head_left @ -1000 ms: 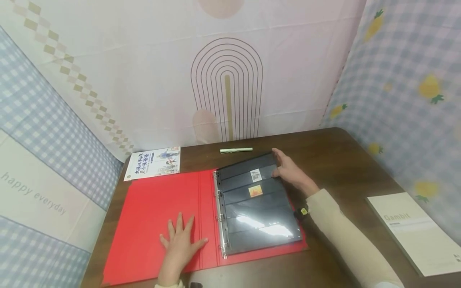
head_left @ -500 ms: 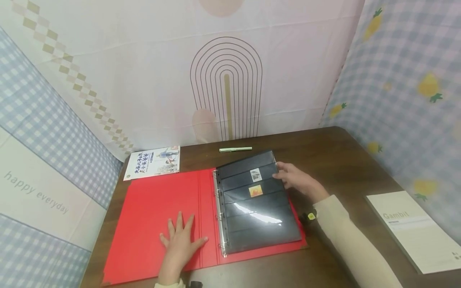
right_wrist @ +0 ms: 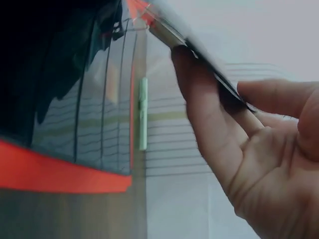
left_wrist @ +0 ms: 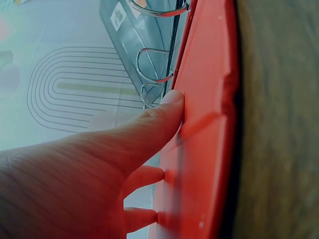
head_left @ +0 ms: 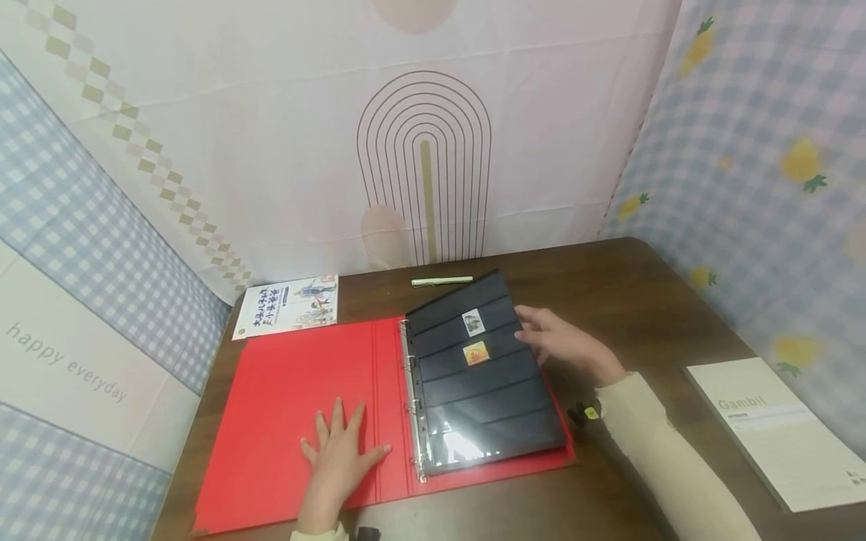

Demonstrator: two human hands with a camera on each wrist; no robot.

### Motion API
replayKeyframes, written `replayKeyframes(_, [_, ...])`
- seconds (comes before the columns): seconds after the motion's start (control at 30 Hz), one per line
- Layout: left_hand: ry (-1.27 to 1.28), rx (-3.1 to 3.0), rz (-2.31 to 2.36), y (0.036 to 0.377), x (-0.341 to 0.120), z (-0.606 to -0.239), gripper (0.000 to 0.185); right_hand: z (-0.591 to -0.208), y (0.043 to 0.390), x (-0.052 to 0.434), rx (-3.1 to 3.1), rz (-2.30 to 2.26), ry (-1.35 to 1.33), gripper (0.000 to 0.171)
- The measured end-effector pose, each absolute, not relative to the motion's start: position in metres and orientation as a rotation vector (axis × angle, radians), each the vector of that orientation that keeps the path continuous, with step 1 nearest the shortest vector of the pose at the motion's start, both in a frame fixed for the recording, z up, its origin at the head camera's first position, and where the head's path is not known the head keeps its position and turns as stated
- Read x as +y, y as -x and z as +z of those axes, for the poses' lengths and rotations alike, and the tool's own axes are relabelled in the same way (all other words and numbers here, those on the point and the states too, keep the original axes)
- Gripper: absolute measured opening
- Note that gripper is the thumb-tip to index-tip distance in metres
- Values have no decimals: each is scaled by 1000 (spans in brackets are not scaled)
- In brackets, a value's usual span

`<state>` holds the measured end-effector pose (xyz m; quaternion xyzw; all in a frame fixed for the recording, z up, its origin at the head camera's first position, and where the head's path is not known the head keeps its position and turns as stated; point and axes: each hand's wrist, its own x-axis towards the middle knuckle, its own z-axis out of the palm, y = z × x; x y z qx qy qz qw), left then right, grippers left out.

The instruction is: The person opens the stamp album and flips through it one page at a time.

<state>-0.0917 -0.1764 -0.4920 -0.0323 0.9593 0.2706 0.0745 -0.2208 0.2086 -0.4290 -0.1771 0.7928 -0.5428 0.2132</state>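
Observation:
A red ring binder (head_left: 271, 421) lies spread on the table, its metal rings (head_left: 410, 406) running down the middle. On its right side are black stamp album pages (head_left: 487, 398); the top one carries a grey-and-white stamp (head_left: 473, 322) and an orange-yellow stamp (head_left: 476, 353). My left hand (head_left: 338, 458) rests on the red inner cover with fingers spread, the thumb near the rings in the left wrist view. With thumb and fingers my right hand (head_left: 561, 338) pinches the raised outer edge of the top page, clear of the page below in the right wrist view.
A pale green pen (head_left: 442, 282) lies behind the binder. An illustrated booklet (head_left: 287, 306) is at the back left, partly beside the binder's corner. A cream "Gambit" notebook (head_left: 778, 436) lies at the right. Fabric hangings (head_left: 284, 150) stand close behind the table.
My right hand has shifted down the page's outer edge and lifted it, so the page now tilts up and toward the left. The left hand has stayed in place.

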Motion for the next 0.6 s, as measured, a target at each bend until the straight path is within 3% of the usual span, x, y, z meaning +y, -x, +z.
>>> replayKeyframes(0.17, [101, 2877, 803, 92, -176, -493, 89, -420, 222, 200, 2192, -1601, 530, 38])
replayKeyframes(0.6, [76, 2883, 802, 90, -175, -490, 91, -397, 217, 168, 2115, -1868, 422, 49])
